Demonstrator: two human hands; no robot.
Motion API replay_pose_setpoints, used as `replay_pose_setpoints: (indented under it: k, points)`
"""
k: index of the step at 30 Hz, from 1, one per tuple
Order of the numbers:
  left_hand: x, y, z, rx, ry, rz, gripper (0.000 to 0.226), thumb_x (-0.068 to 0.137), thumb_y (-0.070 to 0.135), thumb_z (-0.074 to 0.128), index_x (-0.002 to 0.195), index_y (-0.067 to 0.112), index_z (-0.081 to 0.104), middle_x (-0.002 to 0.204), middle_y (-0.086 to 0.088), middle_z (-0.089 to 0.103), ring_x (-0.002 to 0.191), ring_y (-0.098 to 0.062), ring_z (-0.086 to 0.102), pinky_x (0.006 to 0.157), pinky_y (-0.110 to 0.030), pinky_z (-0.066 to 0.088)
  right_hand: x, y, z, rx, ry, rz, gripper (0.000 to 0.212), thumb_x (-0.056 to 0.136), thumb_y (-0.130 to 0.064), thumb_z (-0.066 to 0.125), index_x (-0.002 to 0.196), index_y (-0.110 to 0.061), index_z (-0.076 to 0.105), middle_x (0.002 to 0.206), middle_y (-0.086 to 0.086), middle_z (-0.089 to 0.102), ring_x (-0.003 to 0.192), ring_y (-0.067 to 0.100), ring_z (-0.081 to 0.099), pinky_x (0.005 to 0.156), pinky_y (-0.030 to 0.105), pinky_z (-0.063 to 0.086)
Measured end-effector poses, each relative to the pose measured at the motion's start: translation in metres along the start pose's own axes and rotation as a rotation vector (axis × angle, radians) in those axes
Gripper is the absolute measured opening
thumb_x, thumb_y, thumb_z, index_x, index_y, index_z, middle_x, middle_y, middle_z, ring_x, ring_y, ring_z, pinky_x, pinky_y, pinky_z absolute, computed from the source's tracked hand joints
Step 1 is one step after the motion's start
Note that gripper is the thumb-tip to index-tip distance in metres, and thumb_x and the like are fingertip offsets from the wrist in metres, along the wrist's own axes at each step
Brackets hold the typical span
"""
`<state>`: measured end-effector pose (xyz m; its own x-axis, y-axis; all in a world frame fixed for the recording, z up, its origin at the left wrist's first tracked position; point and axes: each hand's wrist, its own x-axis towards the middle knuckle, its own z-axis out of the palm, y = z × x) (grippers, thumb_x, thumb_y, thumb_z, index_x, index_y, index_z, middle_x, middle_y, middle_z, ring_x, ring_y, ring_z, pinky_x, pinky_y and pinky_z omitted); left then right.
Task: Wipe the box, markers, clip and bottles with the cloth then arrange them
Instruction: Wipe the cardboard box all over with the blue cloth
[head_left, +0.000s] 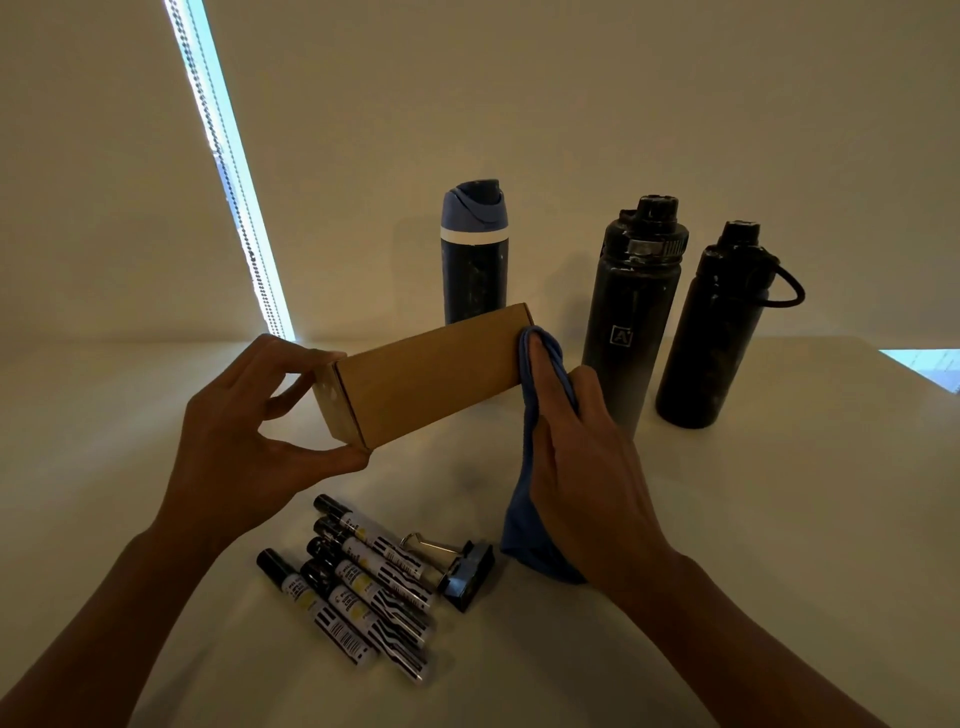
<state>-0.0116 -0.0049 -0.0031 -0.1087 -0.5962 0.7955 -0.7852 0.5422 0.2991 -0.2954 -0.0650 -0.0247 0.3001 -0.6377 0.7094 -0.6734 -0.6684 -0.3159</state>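
Cardboard was the thing in hand: the box (431, 376) was held clear of the table (779, 493), its long axis running from lower left up to the right and away from the person. The left hand (249, 436) pinched its near end between thumb and fingertips, while the right hand (582, 457) pressed the blue cloth (524, 530) against the far end, fingers wrapped over the fabric and the loose tail hanging down toward the table. By my reading, the wipe would need to travel along that axis, back toward the left hand, so the right hand was the one to move. The markers (358, 582) and the clip (457, 566) lay on the table just below the box, nearer the person; three bottles (628, 312) stood upright beyond it, apparently not yet wiped.
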Motion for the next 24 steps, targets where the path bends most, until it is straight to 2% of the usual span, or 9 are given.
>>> replay_pose_setpoints:
  k: [5,8,10,13,15,17,19,21,24]
  points:
    - [0.0,-0.001,-0.001,-0.015,0.005,-0.016,0.076,0.063,0.046,0.09,0.124,0.011,0.063,0.119,-0.001,0.063,0.113,-0.018,0.062,0.091,-0.025,0.058,-0.004,-0.003,0.001,0.008,-0.036,0.052,0.076,0.088,-0.012,0.053,0.153,-0.018,0.014,0.094,0.005,0.044,0.065,0.007,0.04,0.05,0.009,0.028]
    - [0.001,0.0,0.001,-0.008,0.012,-0.013,0.075,0.062,0.04,0.094,0.123,0.011,0.063,0.119,0.0,0.063,0.113,-0.017,0.062,0.091,-0.025,0.058,-0.002,-0.001,0.002,0.025,-0.074,0.089,0.057,0.095,-0.011,0.053,0.148,-0.007,0.031,0.088,-0.008,0.033,0.061,0.003,0.033,0.042,0.013,0.028]
    - [0.001,-0.001,0.001,0.012,0.033,-0.023,0.075,0.06,0.037,0.096,0.122,0.01,0.063,0.118,-0.001,0.064,0.112,-0.019,0.063,0.09,-0.025,0.058,-0.004,-0.007,0.004,0.074,-0.152,0.152,0.05,0.096,-0.012,0.057,0.142,-0.003,0.04,0.086,-0.01,0.04,0.06,0.005,0.037,0.042,0.016,0.033]
    - [0.001,0.0,0.0,0.037,0.049,-0.037,0.075,0.059,0.038,0.096,0.122,0.01,0.064,0.116,-0.002,0.064,0.11,-0.021,0.063,0.088,-0.026,0.058,-0.015,-0.024,0.013,-0.032,-0.164,0.023,0.087,0.069,-0.018,0.086,0.14,-0.007,0.038,0.089,0.004,0.055,0.06,0.006,0.04,0.04,0.011,0.029]
    - [0.0,0.0,0.001,0.037,0.034,-0.03,0.075,0.06,0.038,0.095,0.122,0.008,0.064,0.116,-0.002,0.064,0.11,-0.02,0.063,0.088,-0.029,0.058,-0.011,-0.048,0.002,-0.137,-0.267,-0.059,0.094,0.077,-0.019,0.083,0.151,-0.017,0.023,0.111,0.01,0.056,0.081,0.012,0.052,0.064,0.024,0.049]
    - [0.0,0.0,0.001,0.021,0.013,-0.025,0.074,0.063,0.04,0.094,0.121,0.005,0.065,0.117,-0.003,0.064,0.111,-0.02,0.063,0.09,-0.032,0.059,-0.021,-0.06,-0.008,-0.035,-0.393,-0.062,0.082,0.097,-0.017,0.058,0.152,-0.035,-0.001,0.137,0.01,0.041,0.116,0.023,0.047,0.095,0.034,0.042]
    - [0.0,0.002,0.001,0.002,0.01,-0.032,0.074,0.064,0.04,0.094,0.121,0.004,0.065,0.117,-0.002,0.064,0.112,-0.021,0.063,0.091,-0.034,0.059,-0.023,-0.064,-0.008,-0.06,-0.319,-0.196,0.079,0.09,-0.013,0.063,0.152,-0.032,0.017,0.124,0.006,0.047,0.103,0.021,0.049,0.085,0.037,0.048]
    - [0.001,0.004,-0.001,-0.003,0.024,-0.032,0.073,0.062,0.036,0.095,0.12,0.005,0.065,0.116,-0.002,0.064,0.11,-0.021,0.063,0.09,-0.035,0.06,-0.019,-0.048,0.002,0.008,-0.266,-0.091,0.079,0.076,-0.015,0.081,0.139,-0.018,0.033,0.099,0.006,0.054,0.077,0.014,0.049,0.064,0.032,0.053]
    - [0.003,0.007,-0.002,-0.005,0.033,-0.031,0.073,0.06,0.034,0.097,0.121,0.007,0.065,0.116,-0.002,0.064,0.111,-0.02,0.063,0.089,-0.034,0.06,0.0,-0.025,-0.005,0.034,-0.208,0.064,0.046,0.093,-0.03,0.056,0.132,-0.009,0.047,0.091,-0.001,0.051,0.068,0.005,0.041,0.057,0.017,0.036]
